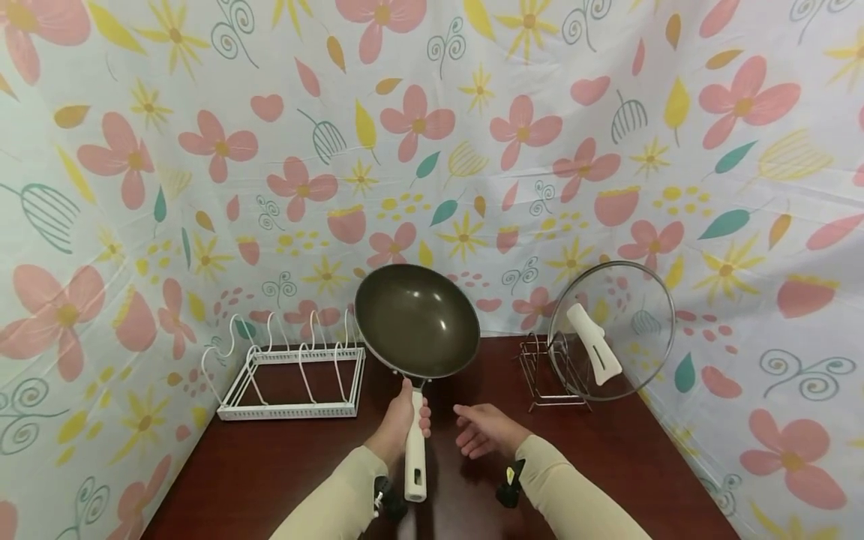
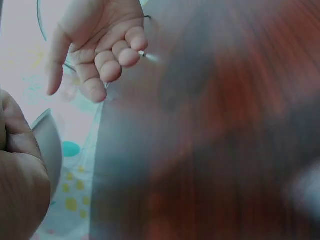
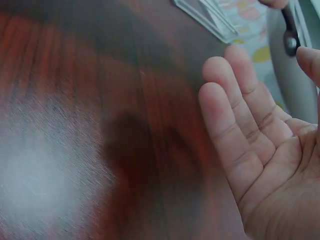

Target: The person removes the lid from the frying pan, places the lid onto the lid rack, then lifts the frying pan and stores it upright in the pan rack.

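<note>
A dark-coated frying pan (image 1: 417,319) is held up in the head view, its inner face turned toward me. My left hand (image 1: 398,424) grips its cream handle (image 1: 415,480) near the pan end, with the thumb lying along the top. To the right of the handle, apart from it, my right hand (image 1: 491,430) holds nothing, its fingers loosely bent. The right wrist view shows that palm and fingers (image 3: 265,135) relaxed, with the pan's pale outside (image 3: 290,80) beyond. In the left wrist view the left hand (image 2: 22,180) partly hides the pan (image 2: 49,150).
At the left, a white wire rack (image 1: 290,411) with upright loops stands on the dark red table (image 1: 466,495). A glass lid (image 1: 641,360) with a cream handle (image 1: 594,343) leans in a small metal rack (image 1: 560,403) at the right. Flowered cloth (image 1: 432,150) hangs behind and at both sides.
</note>
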Demonstrator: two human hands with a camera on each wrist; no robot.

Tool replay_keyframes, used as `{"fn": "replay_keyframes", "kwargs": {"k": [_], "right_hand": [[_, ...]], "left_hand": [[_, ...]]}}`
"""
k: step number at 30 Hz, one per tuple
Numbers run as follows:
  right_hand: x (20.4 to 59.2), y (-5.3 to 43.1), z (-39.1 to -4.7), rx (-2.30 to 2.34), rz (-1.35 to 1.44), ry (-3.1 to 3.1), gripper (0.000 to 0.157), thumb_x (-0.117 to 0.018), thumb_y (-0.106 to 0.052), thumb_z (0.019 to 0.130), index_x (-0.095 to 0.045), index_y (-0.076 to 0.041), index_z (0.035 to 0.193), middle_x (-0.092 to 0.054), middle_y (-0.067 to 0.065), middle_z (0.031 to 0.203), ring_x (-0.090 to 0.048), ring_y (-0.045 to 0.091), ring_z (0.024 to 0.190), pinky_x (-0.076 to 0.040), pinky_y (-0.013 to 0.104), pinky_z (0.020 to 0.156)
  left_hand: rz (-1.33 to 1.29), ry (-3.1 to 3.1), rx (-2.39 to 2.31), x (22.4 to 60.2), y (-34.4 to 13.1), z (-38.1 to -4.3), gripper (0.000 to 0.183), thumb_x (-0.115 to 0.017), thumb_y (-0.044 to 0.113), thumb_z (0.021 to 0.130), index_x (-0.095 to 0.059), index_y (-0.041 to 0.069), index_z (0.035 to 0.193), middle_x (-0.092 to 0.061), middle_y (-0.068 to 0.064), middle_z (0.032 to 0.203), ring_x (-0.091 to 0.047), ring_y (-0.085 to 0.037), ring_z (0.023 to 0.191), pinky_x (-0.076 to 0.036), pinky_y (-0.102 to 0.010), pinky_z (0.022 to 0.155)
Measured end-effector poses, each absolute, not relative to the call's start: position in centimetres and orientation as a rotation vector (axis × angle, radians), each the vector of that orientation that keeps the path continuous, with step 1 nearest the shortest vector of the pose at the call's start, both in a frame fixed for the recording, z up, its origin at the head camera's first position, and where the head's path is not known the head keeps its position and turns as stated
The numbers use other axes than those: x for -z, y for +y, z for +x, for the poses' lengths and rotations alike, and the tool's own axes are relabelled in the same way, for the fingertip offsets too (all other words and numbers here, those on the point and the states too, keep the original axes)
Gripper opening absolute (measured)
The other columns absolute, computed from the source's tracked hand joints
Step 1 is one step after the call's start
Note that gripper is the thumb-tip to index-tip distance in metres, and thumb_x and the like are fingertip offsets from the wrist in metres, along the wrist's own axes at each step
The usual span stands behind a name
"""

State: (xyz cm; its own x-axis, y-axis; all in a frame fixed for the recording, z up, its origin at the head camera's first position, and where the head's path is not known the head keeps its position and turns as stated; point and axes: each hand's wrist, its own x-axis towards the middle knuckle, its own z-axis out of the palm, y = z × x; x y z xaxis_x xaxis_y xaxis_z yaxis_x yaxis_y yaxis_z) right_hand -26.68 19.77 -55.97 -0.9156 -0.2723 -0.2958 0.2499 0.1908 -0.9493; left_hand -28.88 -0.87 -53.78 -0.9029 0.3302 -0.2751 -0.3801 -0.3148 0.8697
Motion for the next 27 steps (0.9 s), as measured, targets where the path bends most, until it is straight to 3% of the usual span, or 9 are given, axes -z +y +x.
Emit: {"fn": "replay_keyframes", "kwargs": {"k": [17, 27], "right_hand": [[54.5, 17.4, -27.0, 1.801, -0.115, 2.064, 0.055, -0.061, -0.046, 0.099, -0.061, 0.008, 0.113, -0.073, 0.025, 0.096, -0.074, 0.036, 0.082, -0.061, 0.047, 0.071], [54.1, 16.5, -26.9, 1.804, -0.240, 1.990, 0.059, -0.056, -0.039, 0.103, -0.053, 0.014, 0.129, -0.069, 0.032, 0.111, -0.069, 0.046, 0.100, -0.058, 0.053, 0.082]], "left_hand": [[0.056, 1.918, -2.228, 50.7, -1.3, -30.1, 0.064, -0.027, 0.065, 0.104, -0.050, 0.008, 0.089, -0.048, 0.000, 0.061, -0.044, -0.014, 0.044, -0.044, -0.030, 0.041], [0.200, 2.155, -2.298, 50.2, -0.9, -30.3, 0.062, -0.030, 0.062, 0.105, -0.053, 0.007, 0.089, -0.052, -0.004, 0.061, -0.049, -0.016, 0.041, -0.048, -0.035, 0.039]]}}
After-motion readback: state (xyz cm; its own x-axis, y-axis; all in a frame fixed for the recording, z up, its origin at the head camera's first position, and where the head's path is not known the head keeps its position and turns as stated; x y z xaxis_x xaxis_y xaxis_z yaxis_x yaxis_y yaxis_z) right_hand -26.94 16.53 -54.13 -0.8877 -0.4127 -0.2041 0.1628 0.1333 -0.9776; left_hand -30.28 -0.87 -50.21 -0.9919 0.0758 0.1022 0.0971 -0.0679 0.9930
